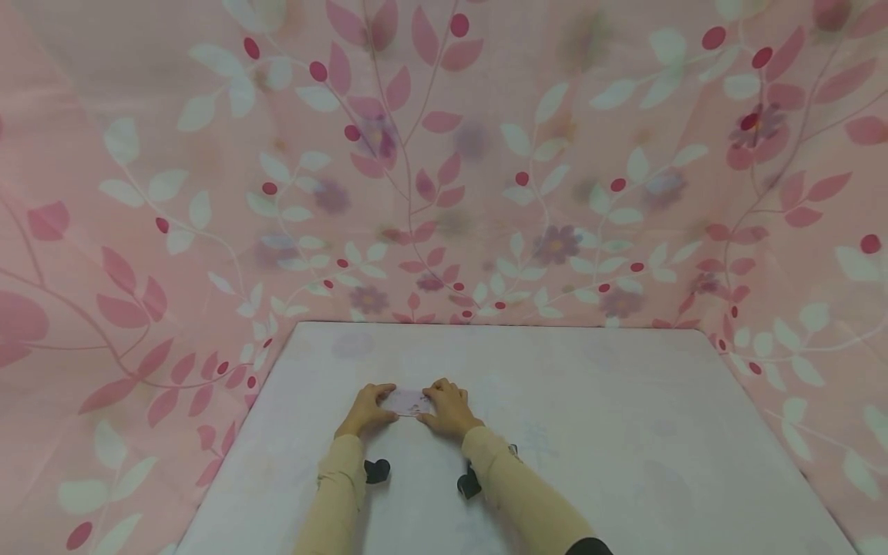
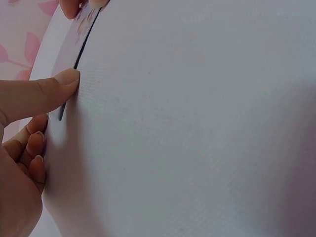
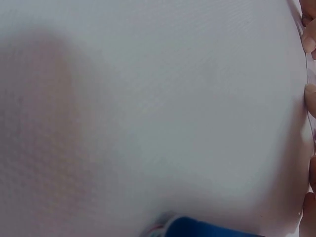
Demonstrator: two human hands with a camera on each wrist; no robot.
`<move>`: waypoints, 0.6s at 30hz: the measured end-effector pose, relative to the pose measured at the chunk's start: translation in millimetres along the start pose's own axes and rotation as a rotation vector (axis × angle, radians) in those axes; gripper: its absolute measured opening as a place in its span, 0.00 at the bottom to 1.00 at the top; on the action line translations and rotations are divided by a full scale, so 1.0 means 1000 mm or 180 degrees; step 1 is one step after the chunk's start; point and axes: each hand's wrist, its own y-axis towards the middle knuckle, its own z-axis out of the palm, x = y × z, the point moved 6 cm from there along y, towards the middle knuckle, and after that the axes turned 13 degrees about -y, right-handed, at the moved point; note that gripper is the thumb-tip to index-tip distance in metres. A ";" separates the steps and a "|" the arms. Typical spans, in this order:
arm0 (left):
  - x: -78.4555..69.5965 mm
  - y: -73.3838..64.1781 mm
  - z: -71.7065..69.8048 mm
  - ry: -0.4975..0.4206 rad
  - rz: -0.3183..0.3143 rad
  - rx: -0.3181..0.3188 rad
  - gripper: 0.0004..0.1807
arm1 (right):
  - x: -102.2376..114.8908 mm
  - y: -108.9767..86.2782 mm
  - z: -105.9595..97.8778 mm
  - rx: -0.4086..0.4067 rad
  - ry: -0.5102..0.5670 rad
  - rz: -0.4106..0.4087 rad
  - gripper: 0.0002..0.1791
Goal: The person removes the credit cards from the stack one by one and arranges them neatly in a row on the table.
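Observation:
A thin, flat rectangular piece, pale lilac with a floral print (image 1: pixel 404 401), lies between both hands on the white table. Its exact kind is hard to make out. The left hand (image 1: pixel 366 410) grips its left end, thumb on the near edge and fingers at the far side. At the opposite end, the right hand (image 1: pixel 452 410) holds it the same way. From the left wrist, the piece (image 2: pixel 74 42) shows a dark near edge under the left thumb (image 2: pixel 54 91). Only fingertips (image 3: pixel 310 101) and a sliver of the piece appear in the right wrist view.
A blue object with a rounded end (image 3: pixel 202 228) lies near the right wrist, mostly out of frame; the right sleeve (image 1: pixel 520 478) largely hides something there. Black wrist-camera mounts (image 1: pixel 378 471) stick out by both forearms. Pink floral cloth (image 1: pixel 444 193) surrounds the white table (image 1: pixel 624 432).

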 end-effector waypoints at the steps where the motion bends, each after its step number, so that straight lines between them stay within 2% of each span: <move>1: 0.000 0.000 0.000 -0.0002 -0.0004 -0.0007 0.32 | 0.000 -0.001 -0.001 -0.0002 -0.0001 -0.0007 0.28; 11: 0.005 0.000 0.000 -0.0058 -0.0061 -0.0025 0.31 | 0.000 -0.001 0.000 -0.0040 -0.0005 -0.0072 0.28; 18: 0.006 0.001 0.000 -0.0062 0.0038 -0.0075 0.29 | -0.004 0.000 0.005 0.0007 -0.0011 0.0026 0.27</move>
